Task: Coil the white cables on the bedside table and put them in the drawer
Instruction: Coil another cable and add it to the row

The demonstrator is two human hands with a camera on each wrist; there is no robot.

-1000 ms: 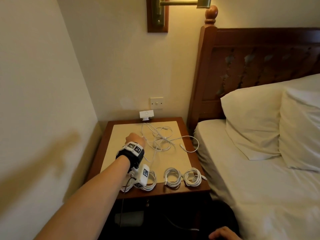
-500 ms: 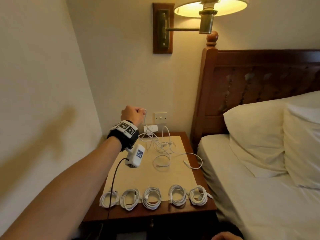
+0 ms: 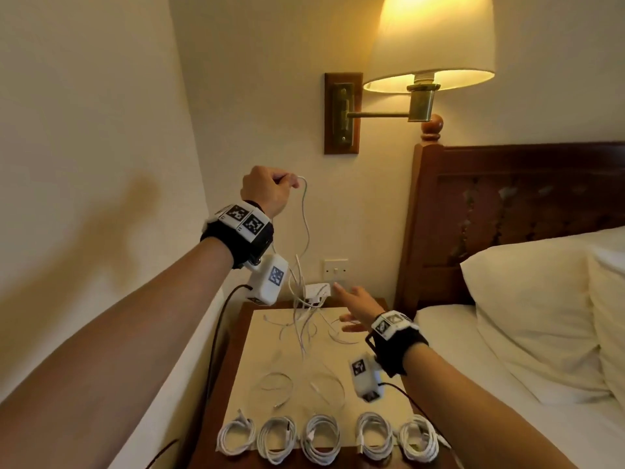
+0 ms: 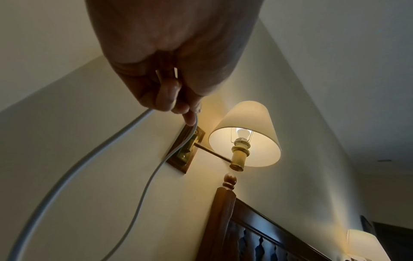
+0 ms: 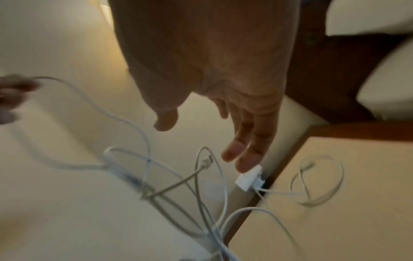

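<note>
My left hand [image 3: 267,191] is raised high over the bedside table [image 3: 233,360] and pinches a loose white cable [image 3: 306,231] [image 4: 143,187], which hangs down into a tangle of white cables [image 3: 301,319] [image 5: 201,194] at the table's back. My right hand [image 3: 355,309] [image 5: 241,141] hovers open over the back of the table, fingers straight, close to a white charger block [image 3: 316,291] [image 5: 248,178] and holding nothing. Several coiled white cables [image 3: 321,438] lie in a row along the front edge. The drawer is hidden.
A lit wall lamp [image 3: 429,42] [image 4: 245,136] hangs above the table. A wall switch [image 3: 334,269] sits behind the charger. The wooden headboard [image 3: 527,211], bed and pillows [image 3: 527,309] close in the right side; a bare wall [image 3: 84,130] runs along the left.
My left hand has lifted the pinched cable from the tabletop to well above it. My right hand has come up from below the table and reached toward the tangle.
</note>
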